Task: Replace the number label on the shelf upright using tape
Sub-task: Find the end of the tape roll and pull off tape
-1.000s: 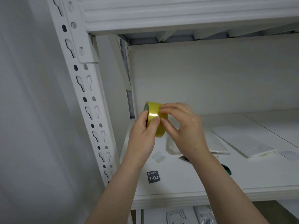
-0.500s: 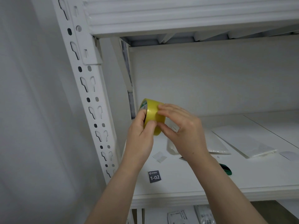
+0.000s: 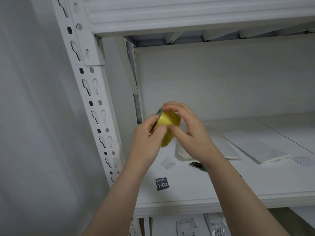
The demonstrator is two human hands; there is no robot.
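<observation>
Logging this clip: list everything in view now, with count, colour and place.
Yellow tape roll: one, yellow, held between both hands.
Dark number label marked 1-02: one, dark grey, flat on the board, front left.
White perforated metal shelf upright: one, white, left.
White shelf board: one, white, below the hands.
Flat clear plastic sleeves: at least two, whitish, board right.
Small pale square slip: one, board, beneath the roll.
Printed packets: two, white, lower shelf.
Left hand: one, grips the roll.
Right hand: one, fingers curled over the roll.

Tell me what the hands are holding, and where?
A yellow tape roll: the left hand pinches its left side, the right hand curls fingers over its top.
</observation>
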